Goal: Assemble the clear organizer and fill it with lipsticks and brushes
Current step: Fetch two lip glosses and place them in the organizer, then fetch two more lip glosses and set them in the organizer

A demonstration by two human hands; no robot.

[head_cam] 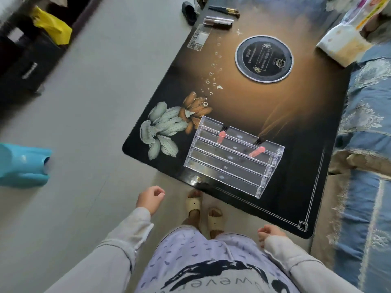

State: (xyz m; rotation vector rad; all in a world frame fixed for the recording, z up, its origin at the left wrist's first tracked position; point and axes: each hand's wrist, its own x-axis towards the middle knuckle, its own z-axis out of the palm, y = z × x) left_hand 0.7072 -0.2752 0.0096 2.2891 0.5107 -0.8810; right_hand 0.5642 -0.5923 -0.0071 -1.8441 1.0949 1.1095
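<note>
clear organizer point(228, 159) long axis slanting near-left to far-right; two brushes point(256, 152) upright inside

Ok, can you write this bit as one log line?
organizer: on table, two brushes in | lipsticks: far end | left hand: empty | right hand: empty

Clear, glossy plastic organizer point(230, 157) on a glossy, smooth dark tabletop point(296, 123) with printed flowers. Pale matt floor point(95, 102) at left. Blue patterned cloth point(368, 115) at right.
</note>
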